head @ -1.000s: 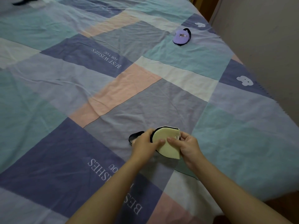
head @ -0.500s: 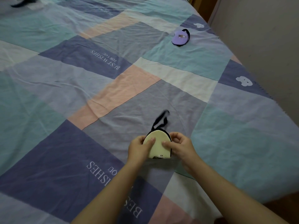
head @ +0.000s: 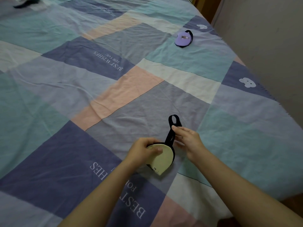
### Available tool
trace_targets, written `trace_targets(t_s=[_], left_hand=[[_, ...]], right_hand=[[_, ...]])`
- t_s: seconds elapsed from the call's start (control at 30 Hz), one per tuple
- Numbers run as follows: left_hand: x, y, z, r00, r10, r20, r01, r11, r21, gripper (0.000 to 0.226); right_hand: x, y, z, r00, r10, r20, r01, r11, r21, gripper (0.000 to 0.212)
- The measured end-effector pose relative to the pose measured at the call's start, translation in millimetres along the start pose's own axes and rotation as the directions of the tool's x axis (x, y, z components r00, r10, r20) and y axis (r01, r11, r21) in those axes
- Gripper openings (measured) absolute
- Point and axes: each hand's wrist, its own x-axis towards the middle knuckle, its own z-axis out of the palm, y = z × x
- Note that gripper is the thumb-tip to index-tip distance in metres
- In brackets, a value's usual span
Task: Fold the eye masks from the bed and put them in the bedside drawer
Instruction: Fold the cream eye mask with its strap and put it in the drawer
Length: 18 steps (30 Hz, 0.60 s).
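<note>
- Head view: cream mask (head: 161, 158) folded in half, held just above the bedspread (head: 65, 89) near its front edge.
- Soft and light by the look of it, padded enough to spring open if let go; best pinched across the folded edge, both layers together.
- Left hand (head: 143, 150) curled round the fold, thumb on top of the cream face, fingers beneath.
- Dark strap (head: 170, 133) stretched up and away from the mask, its loop standing free above the fingers; thin, limp and likely elastic, so apt to slip or snap back unless wrapped under tension.
- Right hand (head: 186, 138) pinching the strap partway along, fingertips closed on it.
- Probably the step of winding the strap round the fold to keep it shut.
- Purple mask (head: 183, 39) lying farther up the bed near the right edge, already folded, strap around it.
- Another dark item (head: 27, 3) at the far left corner, too small to identify.
- No drawer in view.
</note>
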Motion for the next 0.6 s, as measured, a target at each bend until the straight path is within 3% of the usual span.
trace_targets(t_s=[0.1, 0.2, 0.4, 0.6], left_hand=[[-1, -1, -4, 1.0, -0.016, -0.013, 0.016, 1.0, -0.019, 0.014], [-2, -2, -9, 0.998, -0.058, -0.03, 0.055, 0.995, -0.082, 0.012], [-3, -8, -19, 0.982, -0.14, -0.129, 0.119, 0.981, -0.154, 0.012], [-3, -17, -29, 0.972, -0.185, -0.142, 0.151, 0.963, -0.222, 0.012]], right_hand=[[1, -5, 0, 1.0, -0.024, -0.009, 0.024, 1.0, 0.019, 0.011], [0, -7, -1, 0.997, 0.045, 0.057, -0.051, 0.993, 0.11, 0.014], [0, -8, -13, 0.982, 0.105, 0.158, -0.107, 0.994, 0.002, 0.016], [0, -12, -20, 0.99, 0.114, 0.079, -0.101, 0.983, -0.151, 0.022]])
